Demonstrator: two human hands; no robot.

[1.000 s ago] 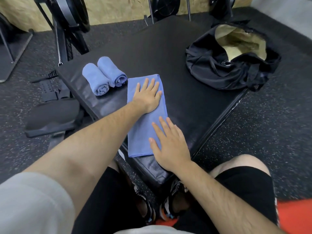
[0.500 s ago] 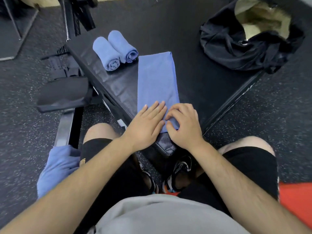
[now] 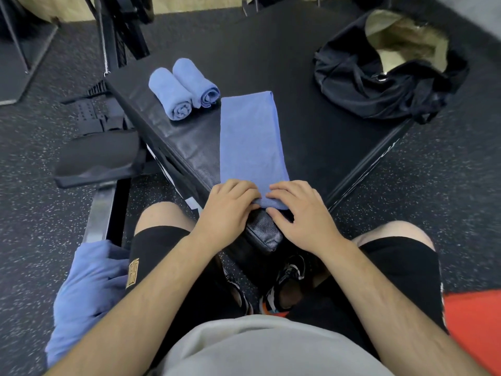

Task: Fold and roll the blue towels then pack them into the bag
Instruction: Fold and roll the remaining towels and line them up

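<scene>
Black gym padding (image 3: 311, 137) is carrying the folded towel (image 3: 250, 137); left hand (image 3: 227, 210) and right hand (image 3: 301, 210), side by side, are pinching its near end, apparently beginning the roll. Two rolled towels (image 3: 184, 88) are lying beside it, unpacked. The bag (image 3: 379, 85) is gaping open, well apart. More blue cloth (image 3: 86, 291) is waiting by the left thigh.

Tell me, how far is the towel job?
Done: two rolled blue towels lie on the black padded bench. In hand: left hand and right hand grip the near end of a folded blue towel, apparently starting its roll. Left: finish it, roll the crumpled blue cloth by the left thigh, pack all into the open black bag.
</scene>
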